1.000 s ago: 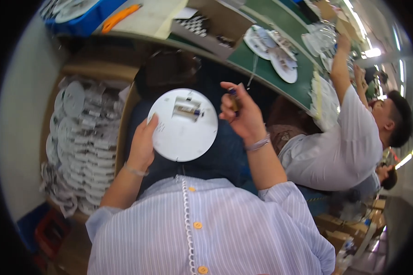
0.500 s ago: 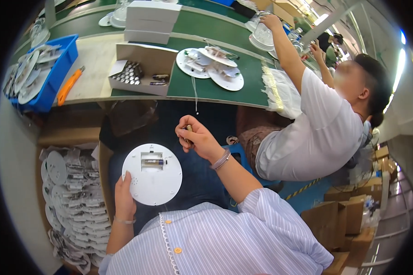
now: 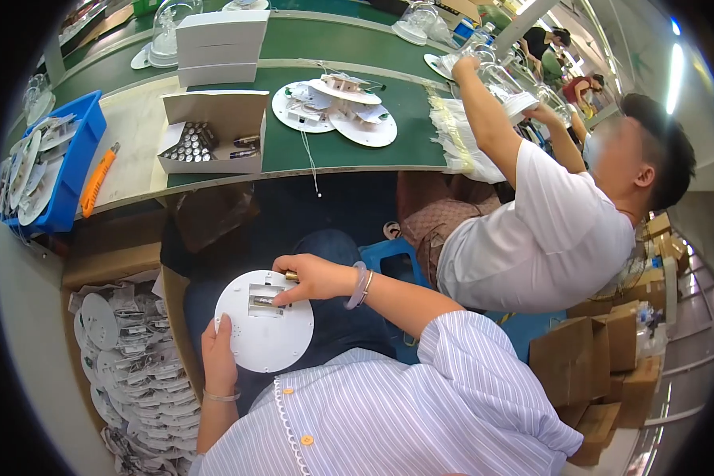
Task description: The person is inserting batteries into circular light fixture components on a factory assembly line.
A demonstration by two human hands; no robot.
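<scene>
My left hand (image 3: 219,355) grips a round white plastic base (image 3: 263,343) at its left edge, thumb on top. The base has a rectangular battery compartment in its upper part, with one battery (image 3: 261,301) lying in it. My right hand (image 3: 316,279) is over the compartment, its thumb at the end of that battery. Another battery (image 3: 292,276) is held in the right hand's curled fingers, only its end showing.
On the green bench are a box of batteries (image 3: 212,165), stacked white discs (image 3: 362,127), an orange cutter (image 3: 97,181) and a blue bin (image 3: 83,163). A carton (image 3: 182,305) of white bases stands at left. A co-worker in white (image 3: 523,238) sits at right.
My right hand has come down and left from above the base to its battery compartment, still holding a battery. The left hand keeps the base, now slightly lower. The co-worker's hands have moved.
</scene>
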